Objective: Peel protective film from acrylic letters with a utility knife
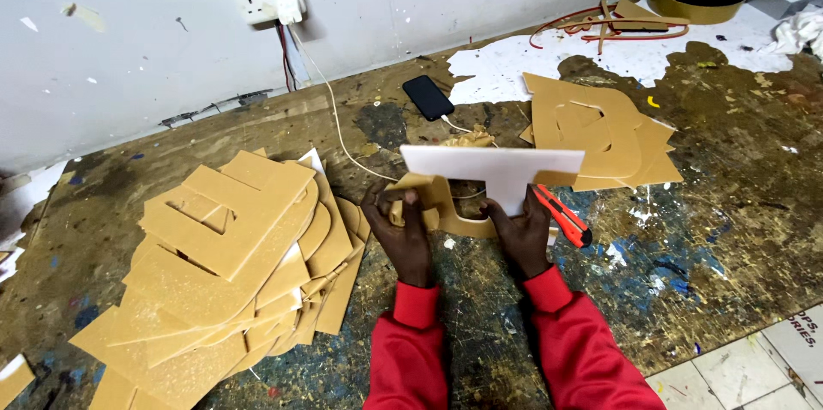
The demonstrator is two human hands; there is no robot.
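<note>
Gripping white letter piece [493, 172], left hand [405, 230], right hand [523, 230]

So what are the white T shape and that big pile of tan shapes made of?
The white T shape looks like smooth, matte rigid sheet, maybe plastic or foam board; its edges are clean and flat. The tan shapes look like sheet covered in brown paper film, since peeled film curls by the left hand. That is only a guess.
</note>
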